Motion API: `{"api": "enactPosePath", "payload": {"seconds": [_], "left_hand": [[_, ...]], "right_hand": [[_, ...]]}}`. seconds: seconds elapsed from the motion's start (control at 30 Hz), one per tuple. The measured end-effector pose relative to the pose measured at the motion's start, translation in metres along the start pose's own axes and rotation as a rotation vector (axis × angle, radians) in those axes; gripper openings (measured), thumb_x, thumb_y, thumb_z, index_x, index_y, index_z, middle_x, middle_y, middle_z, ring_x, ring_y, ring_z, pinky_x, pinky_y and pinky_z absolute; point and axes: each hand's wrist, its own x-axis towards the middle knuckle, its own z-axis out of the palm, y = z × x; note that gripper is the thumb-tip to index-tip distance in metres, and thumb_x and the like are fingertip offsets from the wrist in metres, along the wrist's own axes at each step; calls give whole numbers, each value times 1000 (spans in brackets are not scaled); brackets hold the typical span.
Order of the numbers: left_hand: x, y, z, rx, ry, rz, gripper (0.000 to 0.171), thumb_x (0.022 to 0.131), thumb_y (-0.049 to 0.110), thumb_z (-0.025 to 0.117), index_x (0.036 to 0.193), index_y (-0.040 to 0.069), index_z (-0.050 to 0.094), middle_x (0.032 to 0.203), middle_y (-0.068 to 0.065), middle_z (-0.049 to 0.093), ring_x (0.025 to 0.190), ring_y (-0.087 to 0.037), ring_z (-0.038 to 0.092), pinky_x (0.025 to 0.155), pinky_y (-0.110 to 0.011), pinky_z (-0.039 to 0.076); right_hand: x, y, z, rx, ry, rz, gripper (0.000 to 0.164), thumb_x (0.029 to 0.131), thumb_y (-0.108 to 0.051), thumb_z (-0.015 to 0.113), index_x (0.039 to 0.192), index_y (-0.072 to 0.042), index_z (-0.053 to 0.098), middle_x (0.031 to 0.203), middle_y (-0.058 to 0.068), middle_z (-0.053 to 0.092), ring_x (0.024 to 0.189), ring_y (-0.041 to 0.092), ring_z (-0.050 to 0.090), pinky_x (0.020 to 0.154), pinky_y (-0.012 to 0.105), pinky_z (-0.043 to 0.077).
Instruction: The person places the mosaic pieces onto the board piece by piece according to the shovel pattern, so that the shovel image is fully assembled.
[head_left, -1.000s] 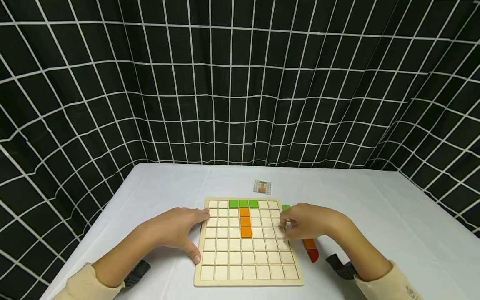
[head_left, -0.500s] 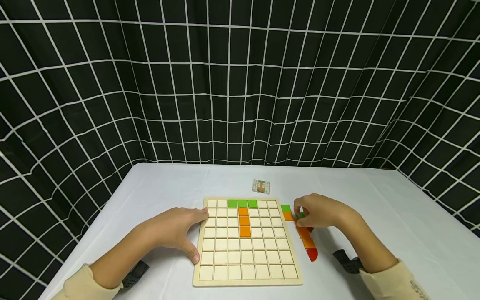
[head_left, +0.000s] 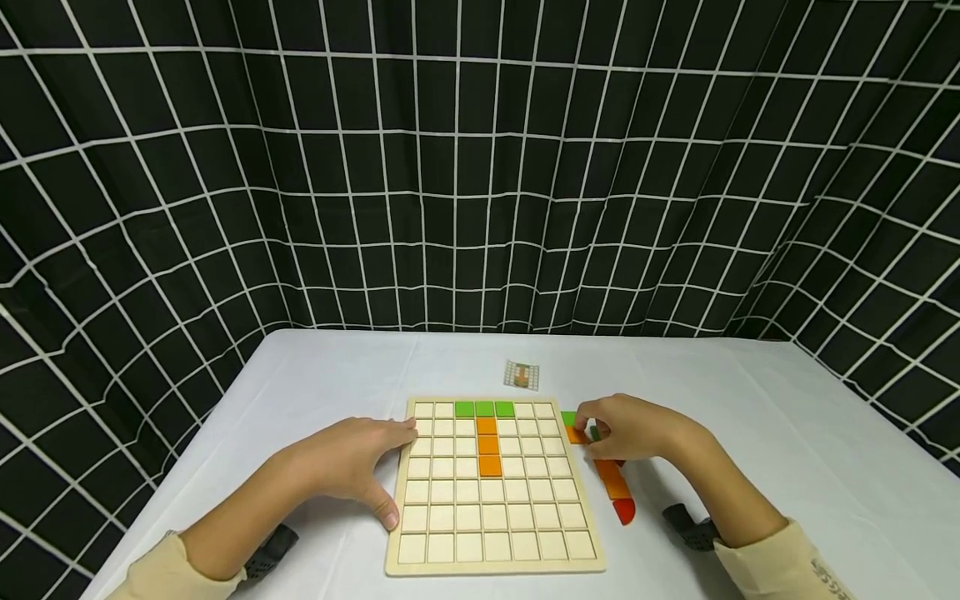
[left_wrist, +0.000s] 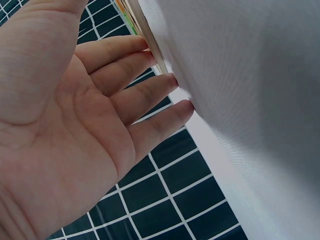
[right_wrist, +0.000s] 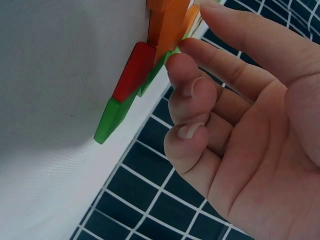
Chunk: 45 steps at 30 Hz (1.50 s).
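A square wooden grid board (head_left: 457, 517) lies on the table, with several green tiles (head_left: 485, 409) in its far row and several orange tiles (head_left: 488, 444) in a column below them. My left hand (head_left: 348, 458) rests against the board's left edge, fingers and thumb spread. At the board's right side my right hand (head_left: 633, 427) reaches over loose pieces, its index fingertip at an orange tile (head_left: 575, 436). A gap shows between index finger and thumb; the other fingers curl in. A green tile (head_left: 569, 418) lies just beyond.
Under and below the right hand run more loose orange pieces (head_left: 612, 479), ending in a red rounded piece (head_left: 624, 510). A small printed pattern card (head_left: 522, 375) lies behind the board. A black gridded curtain (head_left: 480, 167) hangs past the table's far edge.
My right hand has moved away from the board's right edge to the loose pieces, then slightly back left to the orange tile. The left hand stays at the board.
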Motion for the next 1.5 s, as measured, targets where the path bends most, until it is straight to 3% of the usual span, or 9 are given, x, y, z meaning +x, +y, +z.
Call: {"api": "enactPosePath", "payload": {"seconds": [0.23, 0.57, 1.0, 1.27, 1.5], "left_hand": [[1, 1, 0, 11, -3, -1, 113, 54, 61, 88, 141, -2, 53, 148, -15, 50, 133, -34, 50, 110, -50, 39], [2, 2, -2, 16, -12, -4, 113, 55, 61, 88, 142, -2, 53, 149, -14, 50, 133, -34, 50, 109, -50, 39], [-1, 0, -1, -2, -2, -12, 114, 53, 60, 88, 141, -3, 53, 148, -16, 50, 133, -35, 49, 110, -51, 39], [-1, 0, 1, 19, 0, 1, 114, 54, 62, 87, 141, -2, 53, 147, -15, 51, 132, -35, 50, 109, -51, 39], [0, 0, 0, 18, -7, -4, 112, 54, 62, 87, 141, 0, 54, 148, -15, 51, 132, -34, 51, 109, -51, 40]], "right_hand": [[-1, 2, 2, 2, -4, 7, 27, 85, -12, 79, 108, -15, 65, 68, 5, 52, 59, 16, 54, 55, 30, 44], [2, 1, 5, -17, -12, -40, 22, 81, -5, 81, 95, -14, 68, 74, 2, 56, 70, 16, 53, 60, 30, 47], [3, -3, 5, -67, 31, -75, 16, 81, -4, 80, 84, -14, 67, 71, -3, 56, 67, 14, 52, 58, 28, 47], [1, -2, 4, -49, 28, -41, 17, 79, -6, 79, 81, -14, 65, 69, -1, 56, 63, 14, 54, 54, 28, 48], [1, 0, 2, -42, 19, -92, 17, 80, -7, 80, 81, -15, 65, 68, -3, 55, 64, 14, 53, 54, 27, 47]]}}
